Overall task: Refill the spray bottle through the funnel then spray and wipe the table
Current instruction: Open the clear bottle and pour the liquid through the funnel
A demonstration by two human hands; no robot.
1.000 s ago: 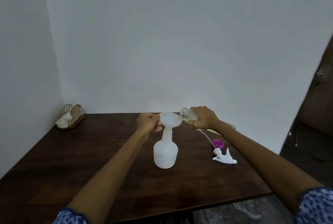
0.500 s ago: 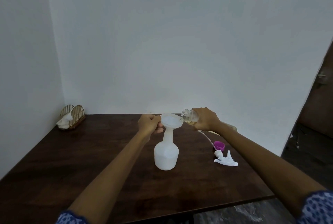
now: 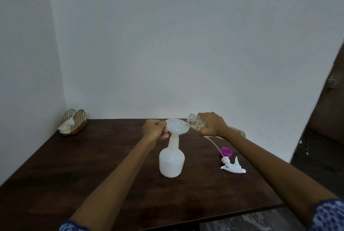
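Note:
A white translucent spray bottle (image 3: 172, 162) stands open on the dark wooden table (image 3: 93, 175), with a white funnel (image 3: 176, 127) seated in its neck. My left hand (image 3: 154, 128) pinches the funnel's left rim. My right hand (image 3: 212, 124) grips a clear bottle (image 3: 195, 122) holding pale yellow liquid, tipped sideways with its mouth over the funnel's right edge. The white trigger sprayer head (image 3: 233, 165) with its thin tube lies on the table to the right of the spray bottle.
A purple cap (image 3: 226, 151) lies next to the sprayer head. A gold wire holder with white tissues (image 3: 74, 122) sits in the far left corner by the walls. The table's right edge drops to a dark floor (image 3: 320, 156).
Both hands and the tipped bottle stay in place over the funnel; only the camera view has shifted slightly.

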